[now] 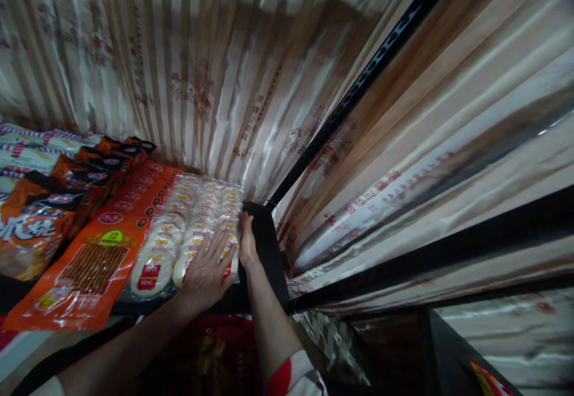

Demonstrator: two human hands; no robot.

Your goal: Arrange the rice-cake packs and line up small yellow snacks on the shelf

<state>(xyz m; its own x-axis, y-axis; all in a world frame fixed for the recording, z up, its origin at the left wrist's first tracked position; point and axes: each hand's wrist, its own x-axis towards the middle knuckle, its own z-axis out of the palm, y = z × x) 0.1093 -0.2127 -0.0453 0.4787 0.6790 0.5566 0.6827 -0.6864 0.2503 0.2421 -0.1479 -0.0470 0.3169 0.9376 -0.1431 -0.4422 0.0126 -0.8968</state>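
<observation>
Two bare hands: one left hand point(207, 269), one right hand point(247, 241). Three rows of round white plastic-wrapped discs point(153, 269), overlapping too closely to count singly. At least four flat orange plastic packets point(96, 258), four glossy orange-and-black bags point(33, 225) and two white striped-edge packets point(27, 155).

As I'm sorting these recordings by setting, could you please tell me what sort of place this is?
It looks like a food shop, or perhaps its storeroom: a black shelf bears colourful snack bags, a large orange packet and wrapped round white goods in rows.
</observation>
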